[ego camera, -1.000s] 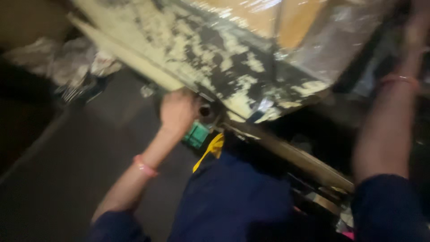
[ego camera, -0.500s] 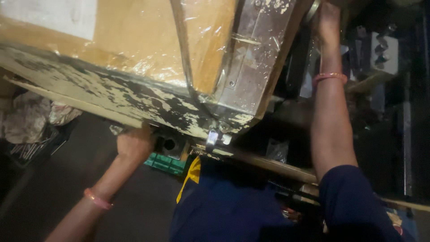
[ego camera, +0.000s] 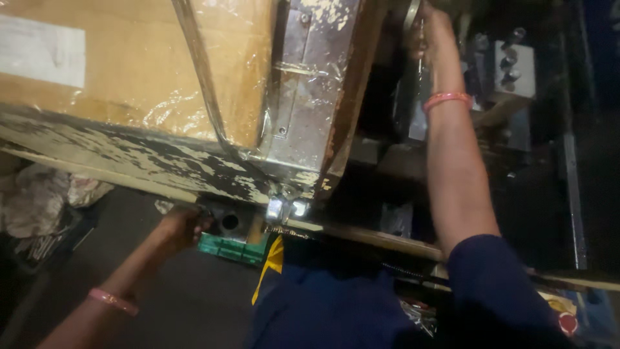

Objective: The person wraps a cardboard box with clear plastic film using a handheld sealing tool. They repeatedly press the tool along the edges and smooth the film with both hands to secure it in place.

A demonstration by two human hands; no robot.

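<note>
My left hand (ego camera: 183,226) reaches under the worn, paint-flaked edge of a work table (ego camera: 135,158) and closes on a dark metal fitting (ego camera: 226,222) there, just above a green block (ego camera: 231,247). My right hand (ego camera: 431,33) is stretched up at the top, its fingers curled on a metal lever or handle (ego camera: 413,14) of a dark machine (ego camera: 516,129). A plastic-wrapped brown cardboard piece (ego camera: 129,71) lies on the table beside a shiny metal plate (ego camera: 310,84). Both wrists wear pink bangles.
Crumpled cloth and plastic (ego camera: 39,200) lie on the dark floor at the left. A wooden bar (ego camera: 387,239) runs across below the table. A grey block with bolts (ego camera: 513,64) sits at the upper right. My blue clothing fills the bottom middle.
The view has swung left and down the table, so the cardboard now fills the top left. My right hand has risen onto the machine's handle. My left hand stays under the table edge.
</note>
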